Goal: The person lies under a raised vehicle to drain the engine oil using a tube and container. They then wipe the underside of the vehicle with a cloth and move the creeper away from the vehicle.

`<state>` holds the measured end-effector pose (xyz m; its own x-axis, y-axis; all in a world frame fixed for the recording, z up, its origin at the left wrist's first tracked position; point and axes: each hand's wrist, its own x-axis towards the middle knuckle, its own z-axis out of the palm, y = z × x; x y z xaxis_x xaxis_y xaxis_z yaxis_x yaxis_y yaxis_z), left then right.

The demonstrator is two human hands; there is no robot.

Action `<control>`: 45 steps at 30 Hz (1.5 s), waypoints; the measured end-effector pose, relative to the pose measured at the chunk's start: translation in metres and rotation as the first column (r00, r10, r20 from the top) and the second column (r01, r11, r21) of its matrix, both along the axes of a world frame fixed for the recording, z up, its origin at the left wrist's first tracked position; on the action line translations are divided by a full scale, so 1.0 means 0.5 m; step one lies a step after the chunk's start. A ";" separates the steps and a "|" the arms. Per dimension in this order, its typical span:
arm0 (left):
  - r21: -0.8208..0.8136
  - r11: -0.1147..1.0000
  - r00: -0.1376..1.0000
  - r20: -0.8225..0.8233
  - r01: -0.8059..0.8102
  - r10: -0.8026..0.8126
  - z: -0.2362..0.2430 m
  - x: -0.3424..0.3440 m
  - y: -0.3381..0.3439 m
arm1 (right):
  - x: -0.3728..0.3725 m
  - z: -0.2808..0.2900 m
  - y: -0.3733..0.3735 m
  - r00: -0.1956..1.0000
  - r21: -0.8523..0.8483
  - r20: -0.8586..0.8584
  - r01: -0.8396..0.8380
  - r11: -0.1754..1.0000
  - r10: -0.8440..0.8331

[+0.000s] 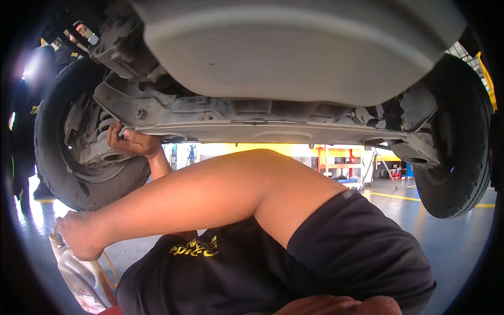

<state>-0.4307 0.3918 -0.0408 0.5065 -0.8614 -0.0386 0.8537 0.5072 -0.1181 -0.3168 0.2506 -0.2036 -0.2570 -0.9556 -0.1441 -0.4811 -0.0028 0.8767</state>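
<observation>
My right arm reaches across my black shirt to the lower left, where my right hand (84,234) is bent at the wrist and closed on the neck of a translucent plastic bottle (81,278). A thin yellowish tube (111,268) loops beside the bottle. Higher up, my left hand (134,142) is raised to the suspension arm (102,153) just inside the left wheel (94,191). Its fingers are curled, and what they grip is too small to make out. A coil spring (106,122) sits close behind these fingers. My right arm hides most of the left forearm.
Overhead hang a large grey underbody panel (304,58) and a crossmember (247,128). Another wheel (455,142) stands at the right. A person in dark clothes (23,136) is at the far left. Beyond are a red-and-white rack (340,163) and yellow floor lines (396,197).
</observation>
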 end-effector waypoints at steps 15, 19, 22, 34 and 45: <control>0.032 0.999 0.999 0.036 -0.020 0.019 -0.018 -0.007 -0.006 | 0.106 0.018 0.101 0.937 0.172 -0.177 -0.271 0.947 0.301; 0.009 1.000 0.999 0.029 0.015 -0.015 -0.001 -0.005 0.002 | 0.104 0.016 0.137 0.967 -0.124 0.125 -0.208 0.970 0.223; 0.013 0.998 0.996 0.066 0.064 -0.065 -0.008 -0.009 0.001 | 0.151 0.030 0.178 0.937 -0.200 0.255 -0.189 0.961 0.237; -0.063 0.996 0.991 0.122 0.058 -0.050 -0.015 -0.023 -0.004 | 0.194 0.048 0.203 0.964 -0.141 0.132 -0.214 0.967 0.232; -0.152 0.938 0.932 0.244 0.311 -0.269 -0.058 0.018 -0.006 | 0.324 0.033 0.217 0.836 -0.366 0.498 -0.037 0.930 0.230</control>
<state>-0.4216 0.3886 -0.0696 0.2116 -0.9528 0.2176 0.9751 0.2208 0.0185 -0.1546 0.3591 -0.1873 -0.1003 -0.9890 0.1088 -0.8818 0.1390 0.4507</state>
